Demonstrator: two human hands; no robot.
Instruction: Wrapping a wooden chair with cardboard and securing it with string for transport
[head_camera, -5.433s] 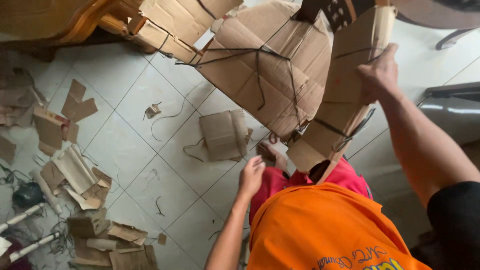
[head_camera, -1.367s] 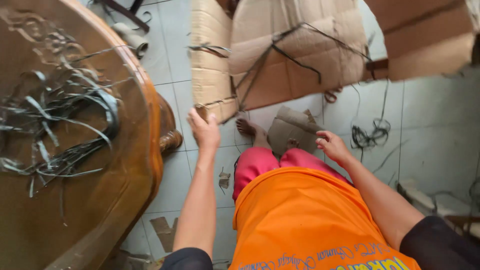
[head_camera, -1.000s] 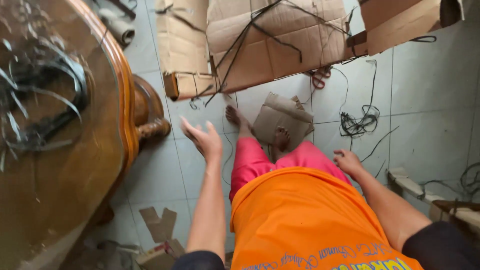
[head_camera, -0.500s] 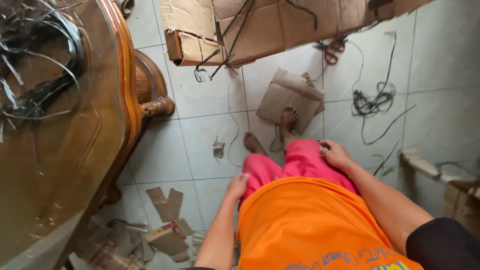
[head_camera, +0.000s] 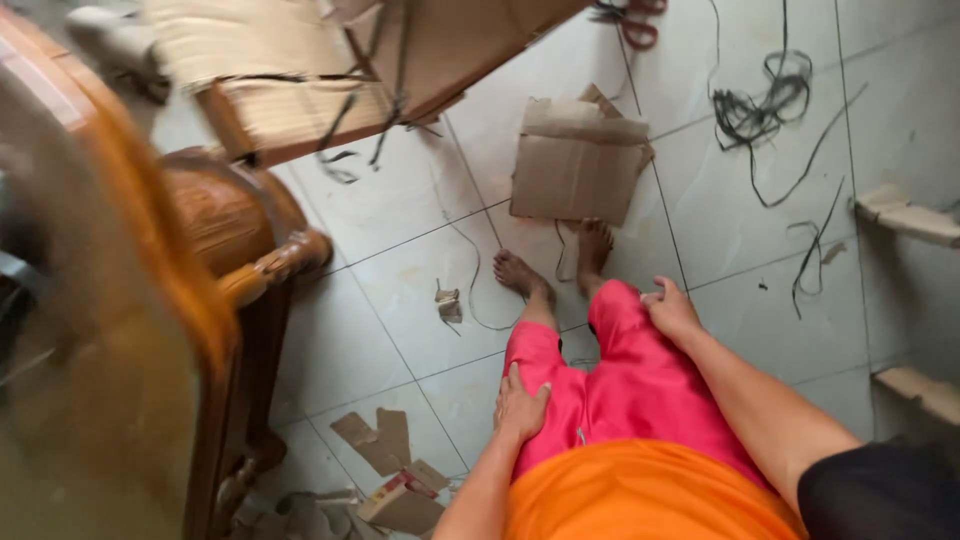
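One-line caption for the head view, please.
Left hand and right hand rest on pink trousers; bare feet near flat cardboard piece on tiled floor.

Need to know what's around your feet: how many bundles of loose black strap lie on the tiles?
2 that I can see: a tangled black strap bundle at top right, and a smaller black strand below it. More may lie out of frame.

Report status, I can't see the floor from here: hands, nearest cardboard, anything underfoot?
Left hand and right hand empty, flat on pink trousers. Folded cardboard piece at bare feet, untouched. Black straps loose on tiles.
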